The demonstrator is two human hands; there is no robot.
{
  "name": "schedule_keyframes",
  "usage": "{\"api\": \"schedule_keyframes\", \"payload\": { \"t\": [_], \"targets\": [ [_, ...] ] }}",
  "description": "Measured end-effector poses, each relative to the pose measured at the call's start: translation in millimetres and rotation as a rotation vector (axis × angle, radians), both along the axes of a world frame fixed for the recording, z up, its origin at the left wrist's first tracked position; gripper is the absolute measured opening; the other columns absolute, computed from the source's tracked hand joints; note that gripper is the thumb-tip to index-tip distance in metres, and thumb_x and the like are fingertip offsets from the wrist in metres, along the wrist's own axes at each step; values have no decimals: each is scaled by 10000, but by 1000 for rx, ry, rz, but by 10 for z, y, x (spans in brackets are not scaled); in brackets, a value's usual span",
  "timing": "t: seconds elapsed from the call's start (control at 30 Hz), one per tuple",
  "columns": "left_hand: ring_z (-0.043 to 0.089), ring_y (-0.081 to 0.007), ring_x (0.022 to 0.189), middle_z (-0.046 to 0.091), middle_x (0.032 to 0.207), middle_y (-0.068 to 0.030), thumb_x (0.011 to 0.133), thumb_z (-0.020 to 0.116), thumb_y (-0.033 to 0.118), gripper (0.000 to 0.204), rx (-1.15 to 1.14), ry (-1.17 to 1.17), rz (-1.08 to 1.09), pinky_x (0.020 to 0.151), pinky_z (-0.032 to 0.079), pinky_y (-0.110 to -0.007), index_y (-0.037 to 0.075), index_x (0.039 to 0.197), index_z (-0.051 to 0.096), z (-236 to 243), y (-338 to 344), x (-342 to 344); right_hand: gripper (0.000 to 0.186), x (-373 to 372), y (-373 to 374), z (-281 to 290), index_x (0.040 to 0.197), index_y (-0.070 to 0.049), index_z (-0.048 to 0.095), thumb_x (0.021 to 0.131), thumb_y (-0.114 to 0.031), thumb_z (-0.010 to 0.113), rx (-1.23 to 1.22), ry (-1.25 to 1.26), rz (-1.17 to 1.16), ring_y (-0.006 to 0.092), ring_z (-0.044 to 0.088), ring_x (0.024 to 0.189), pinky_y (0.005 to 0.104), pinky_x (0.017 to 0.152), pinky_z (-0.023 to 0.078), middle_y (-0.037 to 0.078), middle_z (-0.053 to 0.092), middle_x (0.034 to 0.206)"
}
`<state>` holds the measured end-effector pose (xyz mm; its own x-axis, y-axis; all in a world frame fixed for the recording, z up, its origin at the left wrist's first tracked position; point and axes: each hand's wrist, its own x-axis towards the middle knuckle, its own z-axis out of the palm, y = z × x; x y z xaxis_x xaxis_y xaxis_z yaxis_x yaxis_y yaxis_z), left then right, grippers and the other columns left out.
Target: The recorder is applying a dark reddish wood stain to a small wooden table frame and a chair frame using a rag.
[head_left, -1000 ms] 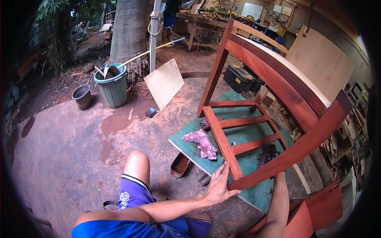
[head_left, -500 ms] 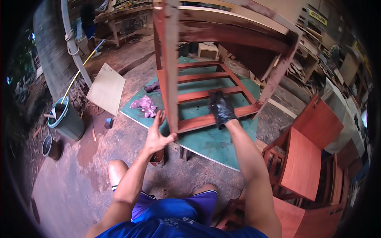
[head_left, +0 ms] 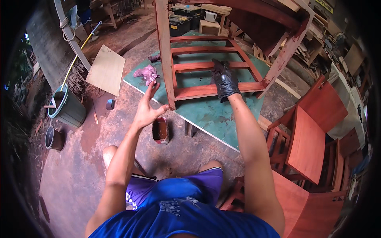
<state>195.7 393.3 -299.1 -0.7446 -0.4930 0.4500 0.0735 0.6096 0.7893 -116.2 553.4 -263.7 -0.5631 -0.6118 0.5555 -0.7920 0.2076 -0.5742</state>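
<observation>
On the green table (head_left: 206,115), the open left hand (head_left: 149,111) touches the chair frame (head_left: 166,59); the gloved right hand (head_left: 225,81) presses its rail, and the frame may tip onto the stain can (head_left: 160,130).

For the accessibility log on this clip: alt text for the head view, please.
A seated person steadies a red-brown wooden chair frame on a green board: bare left hand open beside a leg, black-gloved right hand on the rungs. A small tin stands on the ground below; a pink rag lies on the board.

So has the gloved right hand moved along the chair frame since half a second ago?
Cannot tell. The right hand rests on a red rail of the chair frame over the green board, much as before; the camera itself shifted.
</observation>
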Motion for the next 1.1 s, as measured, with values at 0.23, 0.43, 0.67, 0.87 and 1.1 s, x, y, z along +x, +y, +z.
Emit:
{"api": "schedule_keyframes", "payload": {
  "t": [0.23, 0.43, 0.67, 0.87, 1.1],
  "targets": [
    [415, -307, 1460, 451, 1559, -200, 823, 836, 225, 961, 8, 138, -29, 1202, 317, -468, 3, 1582, 290, 736, 9, 298, 325, -34, 108, -30, 1338, -64, 610, 1028, -134, 540, -315, -248, 135, 259, 690, 1086, 364, 904, 536, 153, 702, 1190],
    [487, -314, 1401, 540, 1486, -181, 959, 654, 310, 639, -178, 550, -67, 1171, 370, -446, 12, 1494, 473, 2092, -105, 215, 302, 127, 470, 644, 1307, -41, 633, 1013, -105, 603, -683, -261, 17, 222, 683, 1067, 348, 955, 529, 112, 711, 1205],
    [485, -285, 1408, 548, 1482, -170, 1060, 390, 402, 574, -723, 516, -9, 1193, 337, -447, -8, 1422, 563, 3719, -49, -224, 305, -101, 754, 1796, 1300, -42, 651, 1020, -162, 628, -1148, 73, 126, 128, 669, 961, 313, 892, 542, 106, 731, 1120],
    [565, -257, 1289, 652, 1349, -152, 1074, 359, 430, 593, -653, 259, -17, 1165, 352, -426, -26, 1320, 646, 3869, -169, -462, 284, -591, 610, 1907, 1279, -58, 660, 1011, -90, 570, -873, 371, -445, 188, 680, 920, 367, 861, 535, 101, 699, 1004],
    [612, -204, 1221, 699, 1286, -98, 1030, 451, 523, 564, -547, 357, -46, 1066, 407, -417, 88, 1269, 719, 3826, -415, -440, 249, -155, 200, 1893, 1163, -82, 663, 959, -36, 527, -756, 830, -217, 295, 652, 954, 450, 865, 507, 97, 675, 935]
  ]
}}
